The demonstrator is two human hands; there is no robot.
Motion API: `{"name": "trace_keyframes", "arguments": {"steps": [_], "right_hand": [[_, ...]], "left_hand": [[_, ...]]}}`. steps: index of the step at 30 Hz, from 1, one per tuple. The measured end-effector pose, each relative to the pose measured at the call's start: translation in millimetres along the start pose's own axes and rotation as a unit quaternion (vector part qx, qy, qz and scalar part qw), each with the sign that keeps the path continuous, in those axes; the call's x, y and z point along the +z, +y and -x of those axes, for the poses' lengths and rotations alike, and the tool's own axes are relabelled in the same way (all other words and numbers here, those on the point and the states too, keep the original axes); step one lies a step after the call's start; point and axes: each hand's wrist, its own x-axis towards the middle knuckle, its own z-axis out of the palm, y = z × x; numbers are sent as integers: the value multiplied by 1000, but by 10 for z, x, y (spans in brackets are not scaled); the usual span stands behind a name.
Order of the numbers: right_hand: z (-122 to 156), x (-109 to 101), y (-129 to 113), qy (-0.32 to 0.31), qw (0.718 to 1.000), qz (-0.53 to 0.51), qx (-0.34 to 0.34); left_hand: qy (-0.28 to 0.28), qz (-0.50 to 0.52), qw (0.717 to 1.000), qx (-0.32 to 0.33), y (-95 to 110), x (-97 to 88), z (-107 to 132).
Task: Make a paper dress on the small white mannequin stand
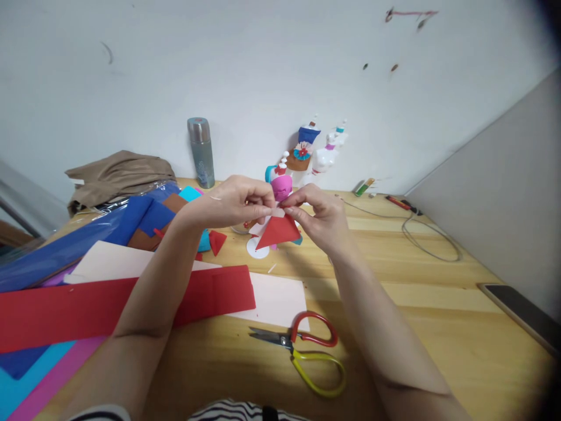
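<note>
In the middle of the view, both my hands meet over a red triangular piece (279, 231) of paper or thin foam. My left hand (240, 203) pinches a small pale strip (277, 212) at the top of the red piece. My right hand (316, 217) pinches at the other end of that strip, thumb and forefinger together. Just behind my fingers stands a small decorated figure with a pink cup-shaped part (281, 186); its lower part is hidden by my hands. Under the red piece lies a white disc (258, 248).
Scissors (287, 339) with red and yellow handles lie near me. Red sheets (210, 292), pale sheets (280, 295) and coloured scraps cover the left. A thermos flask (201, 153), a brown cloth (123, 172) and decorated bottles (302, 153) stand behind. A cable (412, 242) and phone (521, 313) lie right.
</note>
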Motion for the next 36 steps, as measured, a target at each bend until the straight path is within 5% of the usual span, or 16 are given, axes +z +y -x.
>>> {"name": "trace_keyframes", "arguments": {"steps": [6,18,31,36], "right_hand": [[-6,-2,-11,2,999,-25,27],[-14,-50,-18,-11,961,-180,212],[-10,12,-30,-1,972,-146,182],[-31,25,-45,9,976,-135,172]], "left_hand": [[0,1,1000,-4,-6,5,1],[1,-2,1000,-15,-4,6,-3],[-1,27,1000,-13,-9,-64,29],[61,27,995,-72,-26,-73,28]]}}
